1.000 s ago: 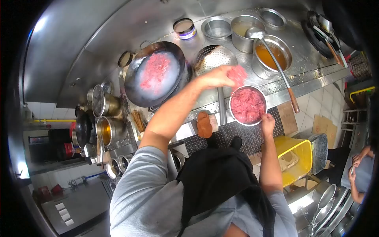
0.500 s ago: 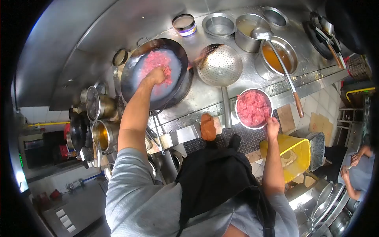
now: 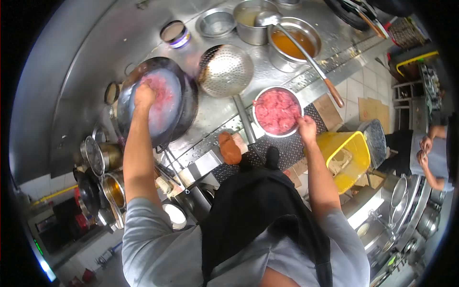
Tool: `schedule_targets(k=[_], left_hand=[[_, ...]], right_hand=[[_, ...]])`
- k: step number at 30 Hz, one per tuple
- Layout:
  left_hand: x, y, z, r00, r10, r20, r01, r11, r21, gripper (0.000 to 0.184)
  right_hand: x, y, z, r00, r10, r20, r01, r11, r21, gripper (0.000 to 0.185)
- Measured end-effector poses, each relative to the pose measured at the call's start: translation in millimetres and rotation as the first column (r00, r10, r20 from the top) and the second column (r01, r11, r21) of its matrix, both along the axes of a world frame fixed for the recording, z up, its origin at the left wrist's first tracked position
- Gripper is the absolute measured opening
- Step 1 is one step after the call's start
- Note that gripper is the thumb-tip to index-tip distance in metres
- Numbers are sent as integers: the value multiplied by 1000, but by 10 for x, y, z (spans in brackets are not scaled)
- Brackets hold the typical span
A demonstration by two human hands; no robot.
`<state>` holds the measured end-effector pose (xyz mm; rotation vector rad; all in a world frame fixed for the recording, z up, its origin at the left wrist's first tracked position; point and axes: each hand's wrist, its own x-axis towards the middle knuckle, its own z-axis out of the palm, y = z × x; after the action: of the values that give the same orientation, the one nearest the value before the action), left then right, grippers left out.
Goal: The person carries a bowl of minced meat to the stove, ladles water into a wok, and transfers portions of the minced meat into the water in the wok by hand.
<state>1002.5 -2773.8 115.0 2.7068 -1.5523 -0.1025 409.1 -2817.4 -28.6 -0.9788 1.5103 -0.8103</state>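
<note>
My left hand (image 3: 145, 95) reaches into a dark wok (image 3: 189, 105) of cloudy liquid, at the left side of some pink raw meat (image 3: 164, 95). Its fingers are mostly hidden and blurred there. At the stove's front edge, my right hand (image 3: 307, 128) grips the rim of a round metal bowl (image 3: 261, 129), thumb over the edge. Chunky raw meat (image 3: 277, 111) fills this bowl. Between wok and bowl lies a perforated strainer (image 3: 227, 69), its handle pointing toward me.
A long-handled ladle (image 3: 306, 50) lies across a pot of amber liquid (image 3: 293, 45). Behind stand a pot of pale liquid (image 3: 248, 18), a metal basin (image 3: 215, 24) and a tin (image 3: 174, 33). Right of me is a yellow bin (image 3: 354, 162); beyond it, another person (image 3: 428, 150).
The view has shifted, so the stove items sit further left. My left hand has moved to the left side of the meat in the wok. My right hand still holds the bowl.
</note>
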Motion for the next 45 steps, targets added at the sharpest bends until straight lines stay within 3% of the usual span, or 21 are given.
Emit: schedule_targets(k=[2, 4, 7, 10, 13, 14, 15, 17, 18, 21, 22, 23, 24, 25, 27, 28, 29, 31, 35, 39, 45], left_hand=[[-880, -88, 534, 902, 12, -431, -109, 974, -201, 32], [-1467, -181, 447, 884, -358, -302, 240, 900, -363, 30], [-2617, -202, 301, 694, -412, -591, 305, 911, -277, 45], [-3298, -342, -201, 716, -534, -450, 422, 844, -330, 49], [-3485, -415, -593, 811, -551, -200, 408, 776, -482, 47], [-3443, -405, -637, 835, -463, -299, 337, 858, -388, 40], [-3404, -383, -684, 851, -359, -384, 264, 924, -278, 34], [-3385, -322, -755, 830, -400, -388, 301, 908, -292, 22], [-3377, -306, -777, 843, -412, -346, 321, 901, -291, 17], [-3405, -365, -725, 856, -441, -269, 379, 890, -254, 12], [-3467, -381, -658, 803, -555, -216, 489, 822, -292, 12], [-3526, -388, -616, 737, -656, -160, 589, 741, -323, 12], [-3581, -441, -589, 734, -616, -287, 631, 774, -48, 26], [-3667, -417, -628, 738, -610, -287, 626, 778, -44, 26], [-3864, -408, -726, 799, -498, -337, 562, 817, 125, 59], [-3955, -406, -631, 819, -319, -477, 471, 848, 243, 93], [-4024, -398, -538, 819, -319, -477, 472, 847, 244, 93], [-4132, -363, -432, 821, -300, -486, 507, 774, 379, 110], [-4052, -393, -593, 762, -417, -496, 626, 670, 399, 113], [-4046, -334, -905, 768, -510, -389, 630, 712, 310, 98], [-4083, -383, -1131, 813, -318, -487, 430, 893, 134, 78]], right_hand=[[42, 2, 103, 999, 9, -40, -9, 1000, -13, 15], [20, -12, 86, 999, 27, -41, -28, 999, -16, 13], [68, 4, 74, 993, 19, -113, -27, 997, -67, 20], [34, 5, -82, 995, 25, -99, -44, 980, -195, 20], [-15, -22, -186, 942, 44, -332, -161, 928, -336, 19], [20, 4, -114, 993, -15, -113, 2, 993, -120, 19], [22, 14, -35, 994, -24, -109, 11, 993, -116, 19], [31, 20, 229, 951, 95, -295, -211, 897, -389, 19], [47, -6, 627, 876, 192, -443, -329, 909, -256, 20], [17, 25, 22, 978, 5, -210, -29, 993, -112, 21], [18, -24, 367, 872, 105, -479, -252, 934, -253, 22], [-8, -20, 309, 872, 109, -477, -254, 934, -250, 22], [-28, -7, 230, 857, 105, -504, -292, 906, -307, 22], [-33, 3, 141, 842, 99, -530, -330, 872, -362, 23], [25, -3, -62, 862, 49, -505, -271, 885, -378, 23], [48, -5, -117, 877, -9, -481, -206, 896, -392, 23], [77, 3, -31, 877, -9, -480, -206, 897, -392, 23], [129, 63, 91, 984, -105, -145, 109, 994, 17, 24], [154, 47, 49, 971, -129, -199, 115, 990, -83, 24], [174, 37, 78, 964, -146, -221, 136, 989, -59, 23], [218, 54, 103, 960, -162, -227, 158, 987, -37, 22]])
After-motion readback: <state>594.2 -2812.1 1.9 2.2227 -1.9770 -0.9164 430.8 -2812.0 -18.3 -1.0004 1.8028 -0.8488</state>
